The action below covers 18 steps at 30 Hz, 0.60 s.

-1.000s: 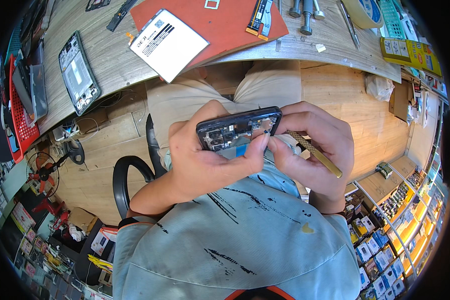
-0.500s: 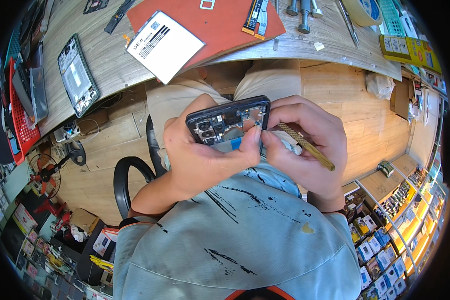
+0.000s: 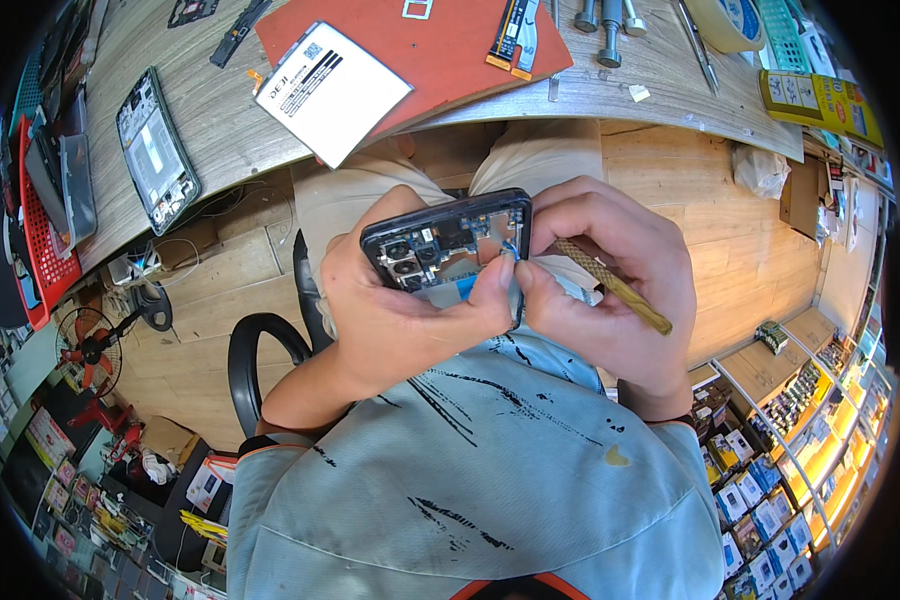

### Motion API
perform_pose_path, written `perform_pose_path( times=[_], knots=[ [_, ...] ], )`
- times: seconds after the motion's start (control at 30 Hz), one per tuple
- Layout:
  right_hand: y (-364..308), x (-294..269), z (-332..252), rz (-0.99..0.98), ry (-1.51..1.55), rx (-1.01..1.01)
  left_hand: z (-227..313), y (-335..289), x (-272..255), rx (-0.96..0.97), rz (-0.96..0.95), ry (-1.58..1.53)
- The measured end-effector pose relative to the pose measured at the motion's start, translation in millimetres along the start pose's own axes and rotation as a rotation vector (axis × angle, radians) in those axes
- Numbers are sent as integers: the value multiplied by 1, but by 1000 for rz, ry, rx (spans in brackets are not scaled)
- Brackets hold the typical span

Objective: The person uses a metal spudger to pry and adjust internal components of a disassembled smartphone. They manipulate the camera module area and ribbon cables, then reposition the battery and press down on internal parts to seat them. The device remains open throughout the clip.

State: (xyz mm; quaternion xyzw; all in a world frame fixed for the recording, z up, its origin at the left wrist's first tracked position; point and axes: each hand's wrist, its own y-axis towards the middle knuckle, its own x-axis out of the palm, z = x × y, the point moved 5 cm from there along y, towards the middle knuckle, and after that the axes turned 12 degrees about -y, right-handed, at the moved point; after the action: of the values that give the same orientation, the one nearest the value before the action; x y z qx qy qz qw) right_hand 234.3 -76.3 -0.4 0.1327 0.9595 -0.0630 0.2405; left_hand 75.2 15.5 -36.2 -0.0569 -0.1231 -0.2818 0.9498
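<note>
One red perforated plastic basket (image 3: 42, 240) stands far left of the flat red rectangular board (image 3: 450, 80), the landmark here. Just left of that board, one dark rectangular phone frame (image 3: 157, 150) lies on the grey wood-grain desk (image 3: 225, 110). One white rectangular battery (image 3: 340, 100) rests on the board's left part, one corner past its near edge. Right of the board stand three grey metal cylindrical tools (image 3: 610, 45), then one slim metallic pen-shaped tool (image 3: 700, 50), one roll of pale tape (image 3: 725, 25) and one yellow can (image 3: 820, 105).

Nearer the person than the board, off the desk, two bare hands hold one opened black phone (image 3: 457, 238). The left hand (image 3: 400, 310) is closed around its left end, thumb along the lower edge. The right hand (image 3: 610, 275) curls round one gold knurled metal rod (image 3: 620, 290); its thumb and forefinger meet the phone's right end, and what those tips pinch cannot be told. The phone's long axis runs left to right, right end slightly higher, camera lenses at the left end, exposed circuitry facing the person
</note>
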Motion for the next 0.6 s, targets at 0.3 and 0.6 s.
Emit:
perform_pose_path(
  times=[0.3,0.6],
  knots=[
    [5,-3,-4,-8,-22,-22,2,2,2,63,-58,62],
    [2,-7,-7,-12,-26,-55,2,0,1,71,-102,94]
  ],
)
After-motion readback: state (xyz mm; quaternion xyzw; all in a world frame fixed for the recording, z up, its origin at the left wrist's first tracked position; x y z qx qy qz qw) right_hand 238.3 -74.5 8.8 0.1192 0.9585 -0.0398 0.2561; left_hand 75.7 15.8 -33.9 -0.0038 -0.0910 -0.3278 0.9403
